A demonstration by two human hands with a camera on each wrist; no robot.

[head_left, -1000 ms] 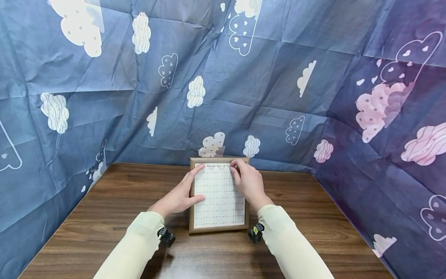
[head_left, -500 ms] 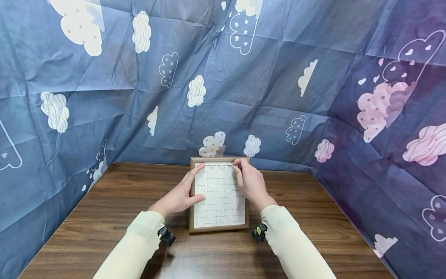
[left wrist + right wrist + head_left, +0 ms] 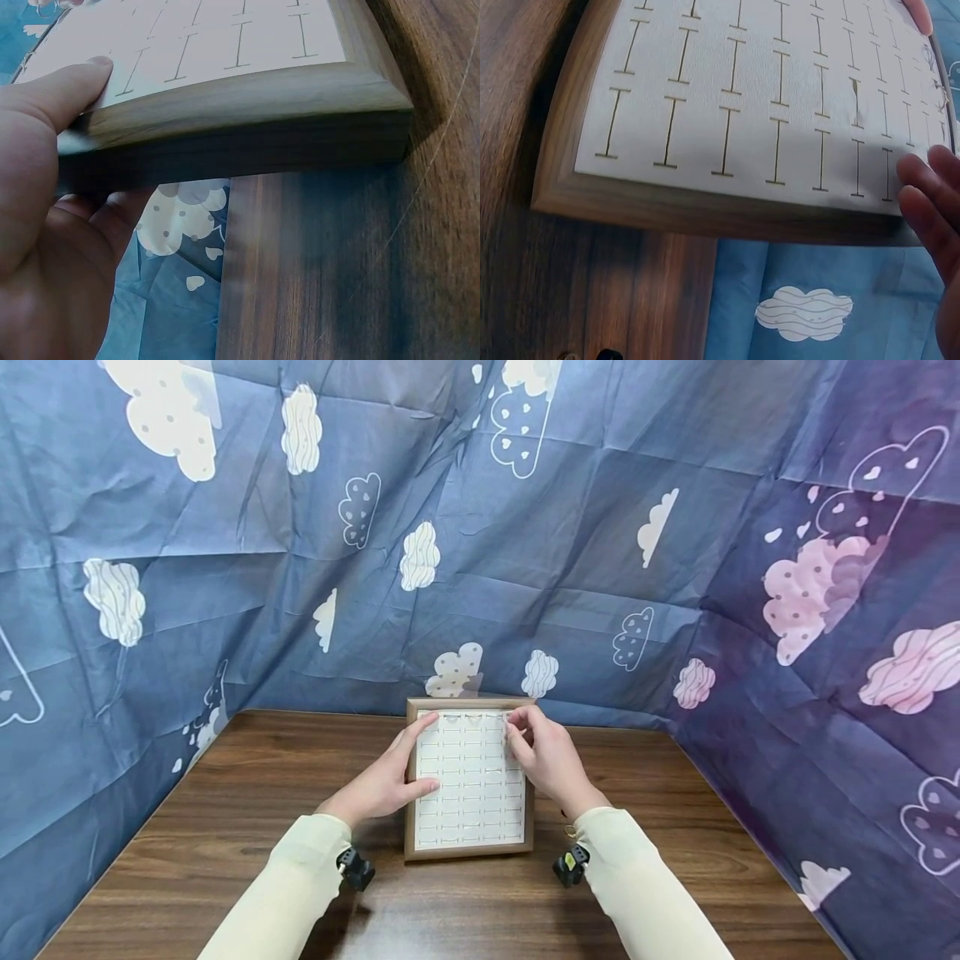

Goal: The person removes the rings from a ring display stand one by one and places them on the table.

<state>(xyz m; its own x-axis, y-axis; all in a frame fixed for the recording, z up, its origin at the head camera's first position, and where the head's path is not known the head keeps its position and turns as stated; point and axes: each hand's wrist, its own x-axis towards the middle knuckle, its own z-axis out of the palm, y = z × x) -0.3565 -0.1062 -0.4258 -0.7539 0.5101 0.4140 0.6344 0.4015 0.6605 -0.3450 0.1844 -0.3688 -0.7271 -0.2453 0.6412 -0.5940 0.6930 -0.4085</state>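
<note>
A wood-framed ring display board [image 3: 471, 793] leans upright on the table, its white face lined with rows of slots. Several thin rings sit in its top row, one of them a ring [image 3: 495, 717] beside my right fingertips. My left hand [image 3: 378, 781] grips the board's left edge; in the left wrist view the thumb [image 3: 79, 84] lies on the front and the other fingers go behind. At the upper right of the board is my right hand [image 3: 551, 756], thumb and index finger bent close together. I cannot tell whether anything is between those fingertips.
A small gold ring [image 3: 572, 832] lies on the brown wooden table [image 3: 262, 827] by the right wrist, with a small dark item [image 3: 564, 814] near it. Blue cloth [image 3: 360, 635] printed with clouds hangs behind and at the sides.
My right hand has drawn a little to the right along the top row, uncovering the ring there. The gold ring on the table has come into view. The left hand stays put.
</note>
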